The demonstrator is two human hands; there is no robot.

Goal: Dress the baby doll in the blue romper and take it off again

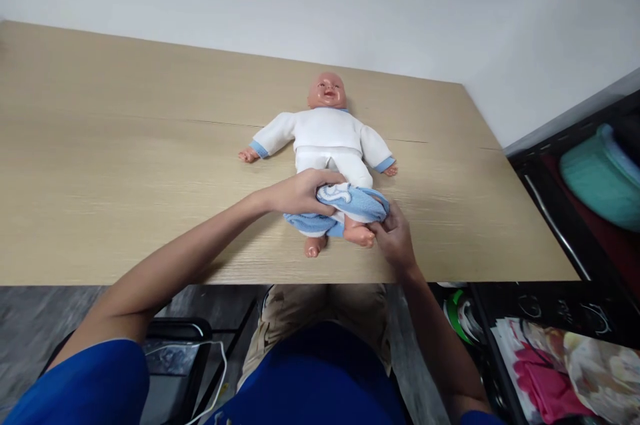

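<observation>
A baby doll lies on its back on the wooden table, head toward the wall and arms spread. It wears a white long-sleeved top with blue cuffs, and its upper legs are white. Light blue and white doll pants are bunched around its lower legs, with both bare feet sticking out below. My left hand grips the pants' cloth between thumb and fingers at the middle of the legs. On the other side, my right hand pinches the pants' edge beside the doll's foot on the right; some of its fingertips are hidden.
The table reaches back to a white wall. To the right stands a black rack with a teal basin, and lower down lie pink cloth and other items. A dark chair with a white cable is below left.
</observation>
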